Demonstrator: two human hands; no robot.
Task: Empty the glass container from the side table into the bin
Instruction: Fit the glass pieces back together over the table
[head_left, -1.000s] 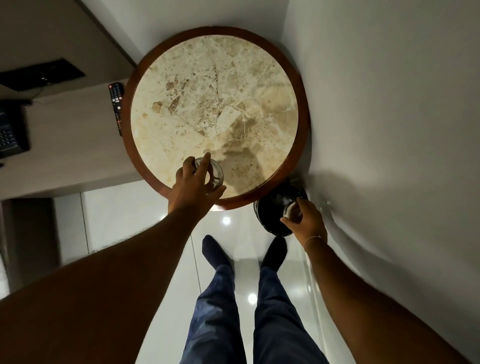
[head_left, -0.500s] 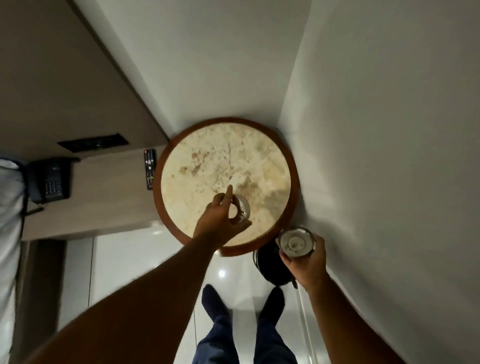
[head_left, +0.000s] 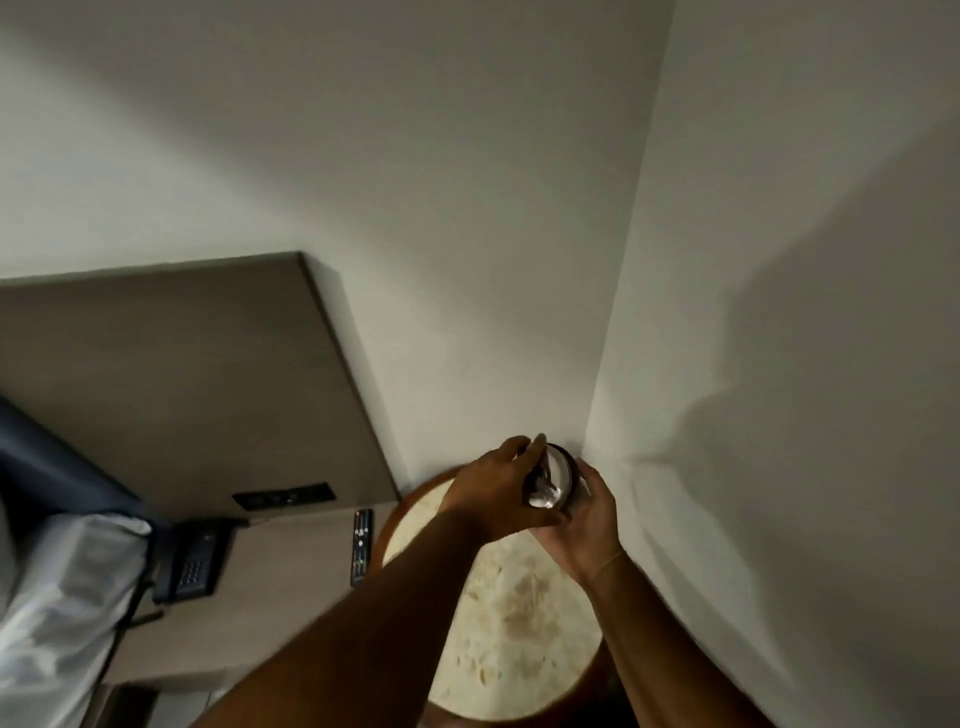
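My right hand (head_left: 589, 519) grips a round glass container (head_left: 558, 467) with a dark rim, its mouth turned toward me. My left hand (head_left: 491, 491) is closed on a smaller clear glass piece (head_left: 543, 498) and presses it against the container's mouth. Both hands meet above the far edge of the round marble side table (head_left: 519, 623), close to the wall corner. A dark shape (head_left: 618, 691) shows below the table's right edge; I cannot tell whether it is the bin.
A TV remote (head_left: 361, 545) and a black phone (head_left: 189, 564) lie on the wooden bedside ledge (head_left: 270, 597) left of the table. White bedding (head_left: 57, 597) is at far left. Walls close in behind and to the right.
My right hand rose from the bin beside the table with the container. My left hand lifted the small glass piece off the table, and both met above it. The view tilted up.
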